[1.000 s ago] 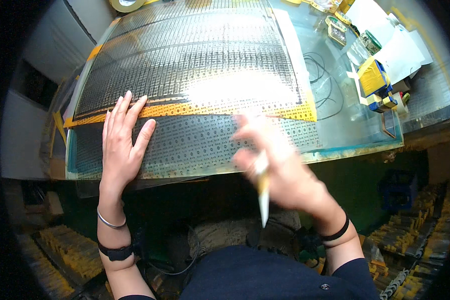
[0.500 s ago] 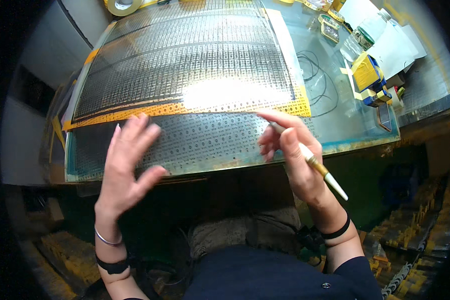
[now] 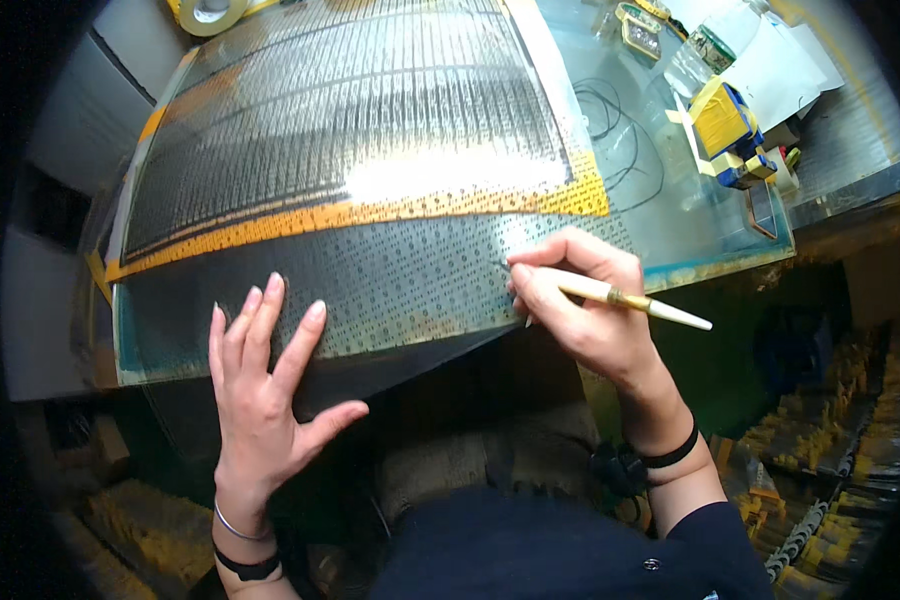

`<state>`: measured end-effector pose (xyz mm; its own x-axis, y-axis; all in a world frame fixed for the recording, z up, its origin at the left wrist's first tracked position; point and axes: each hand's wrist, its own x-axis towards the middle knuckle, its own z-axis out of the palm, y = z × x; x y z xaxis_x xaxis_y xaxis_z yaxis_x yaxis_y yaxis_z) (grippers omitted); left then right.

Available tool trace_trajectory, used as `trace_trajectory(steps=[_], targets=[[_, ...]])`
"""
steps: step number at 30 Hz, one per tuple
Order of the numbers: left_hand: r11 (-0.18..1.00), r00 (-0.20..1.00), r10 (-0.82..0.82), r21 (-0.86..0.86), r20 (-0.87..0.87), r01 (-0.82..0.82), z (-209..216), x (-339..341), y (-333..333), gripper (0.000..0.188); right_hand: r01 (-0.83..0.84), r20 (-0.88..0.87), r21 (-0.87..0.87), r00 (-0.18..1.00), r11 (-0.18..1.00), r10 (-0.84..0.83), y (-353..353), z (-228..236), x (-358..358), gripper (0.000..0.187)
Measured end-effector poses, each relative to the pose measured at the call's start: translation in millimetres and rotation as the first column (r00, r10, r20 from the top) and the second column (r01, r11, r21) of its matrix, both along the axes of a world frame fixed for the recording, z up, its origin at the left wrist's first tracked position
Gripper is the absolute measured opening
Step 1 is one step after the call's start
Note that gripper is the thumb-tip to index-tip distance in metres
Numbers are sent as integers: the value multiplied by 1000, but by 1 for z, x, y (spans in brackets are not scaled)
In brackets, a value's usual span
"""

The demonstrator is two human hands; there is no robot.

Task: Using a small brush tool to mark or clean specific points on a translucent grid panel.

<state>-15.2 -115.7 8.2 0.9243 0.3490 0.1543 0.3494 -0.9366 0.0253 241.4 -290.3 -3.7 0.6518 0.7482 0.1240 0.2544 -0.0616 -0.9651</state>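
Observation:
A dark translucent sheet printed with rows of small marks point(image 3: 400, 270) lies along the front of the glass-topped table, part of it hanging over the edge. My left hand point(image 3: 265, 400) is open, its fingers spread over the sheet's front left part. In my right hand point(image 3: 585, 300) is a slim pen-like tool with a white and gold barrel point(image 3: 660, 308). Its rear end points right, and its tip, mostly hidden by my fingers, is at the sheet's right part. Just behind lies a larger patterned film point(image 3: 360, 110) with an orange border point(image 3: 390, 212) along its front.
A tape roll point(image 3: 210, 15) sits at the far left. To the right are a thin dark cord point(image 3: 635, 150), a blue and yellow block point(image 3: 725, 120), a clear jar with a green lid point(image 3: 705, 60) and white paper point(image 3: 785, 70). The table's front edge point(image 3: 715, 265) slants across.
My left hand has come nearer and settled spread on the sheet. My right hand has lowered the tool's tip to the sheet, its barrel now flatter. The sheet's front now overhangs the edge.

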Motion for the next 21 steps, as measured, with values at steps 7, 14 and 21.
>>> trace_trajectory(steps=[7,14,21], targets=[[999,999,-32,-38,28,33,5,19,13,86,64,44,38,997,997,-66,5,-4,4,10],[998,996,-22,-64,85,27,4,23,14,84,58,108,81,992,995,-67,5,-11,5,10],[998,996,-19,-61,91,25,3,22,14,84,11,242,37,970,999,-19,8,-6,-3,10]])
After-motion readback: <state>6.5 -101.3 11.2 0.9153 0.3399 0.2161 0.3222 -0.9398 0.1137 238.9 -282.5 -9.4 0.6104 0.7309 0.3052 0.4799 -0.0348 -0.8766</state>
